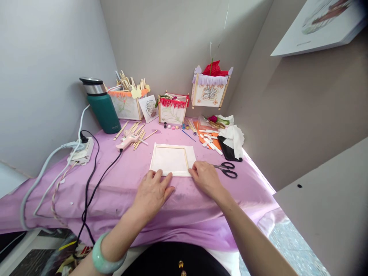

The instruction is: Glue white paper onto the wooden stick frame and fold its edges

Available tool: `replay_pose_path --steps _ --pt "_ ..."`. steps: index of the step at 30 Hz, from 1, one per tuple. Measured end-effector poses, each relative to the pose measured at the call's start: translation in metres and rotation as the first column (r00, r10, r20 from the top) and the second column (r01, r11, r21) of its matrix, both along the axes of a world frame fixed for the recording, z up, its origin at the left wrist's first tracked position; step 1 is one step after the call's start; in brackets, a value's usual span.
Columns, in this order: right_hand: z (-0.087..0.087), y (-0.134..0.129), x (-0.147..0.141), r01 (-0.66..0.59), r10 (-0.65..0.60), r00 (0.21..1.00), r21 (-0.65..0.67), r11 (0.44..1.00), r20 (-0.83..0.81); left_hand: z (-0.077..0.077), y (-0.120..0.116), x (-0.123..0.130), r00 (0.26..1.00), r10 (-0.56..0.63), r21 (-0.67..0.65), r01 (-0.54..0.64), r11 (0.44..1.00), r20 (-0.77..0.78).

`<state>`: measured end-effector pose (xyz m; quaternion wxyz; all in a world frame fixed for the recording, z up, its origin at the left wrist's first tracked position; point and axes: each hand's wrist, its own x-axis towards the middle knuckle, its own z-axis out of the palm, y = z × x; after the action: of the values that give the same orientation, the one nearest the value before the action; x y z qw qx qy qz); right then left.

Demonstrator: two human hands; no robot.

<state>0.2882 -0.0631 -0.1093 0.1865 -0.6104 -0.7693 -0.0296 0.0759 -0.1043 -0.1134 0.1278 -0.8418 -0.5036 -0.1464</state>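
A white sheet [172, 159] lies flat on the table, with a square frame of thin wooden sticks [185, 158] on it. Along the near side the sheet is folded over the frame. My left hand [153, 189] rests on that near edge, fingers spread and fingertips on the fold, holding nothing. At the near right corner, my right hand [205, 176] has its thumb against the frame and its fingers curled over the sheet's edge. Just beyond that hand lie black-handled scissors [227, 168], their blades partly hidden by it.
A pink glue gun [128, 141] lies left among loose wooden sticks [140, 134], near a green bottle [103, 109] and a power strip [82, 151] with cables. Decorated paper boxes [172, 114] line the back; one lantern [211, 92] hangs. A black tray [228, 149] with tissue sits right.
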Motion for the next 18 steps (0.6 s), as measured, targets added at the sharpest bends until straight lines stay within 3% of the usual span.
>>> replay_pose_path --steps 3,6,10,18 --pt "0.004 -0.009 0.0 0.021 -0.012 0.998 0.162 0.986 -0.055 0.001 -0.001 0.001 1.0 0.016 -0.019 -0.016 1.0 0.007" --pt "0.005 -0.022 -0.011 -0.072 0.107 0.988 0.281 0.957 -0.112 0.002 -0.002 0.002 1.0 0.024 -0.021 -0.024 0.999 0.012" --pt "-0.005 -0.03 -0.033 -0.259 0.291 0.951 0.25 0.933 -0.102 0.002 -0.001 0.002 0.999 0.03 -0.028 -0.029 0.999 0.021" --pt "-0.021 -0.015 -0.044 -0.261 0.269 0.963 0.217 0.941 -0.009 0.0 -0.002 0.0 0.998 0.057 -0.057 -0.056 0.997 0.013"
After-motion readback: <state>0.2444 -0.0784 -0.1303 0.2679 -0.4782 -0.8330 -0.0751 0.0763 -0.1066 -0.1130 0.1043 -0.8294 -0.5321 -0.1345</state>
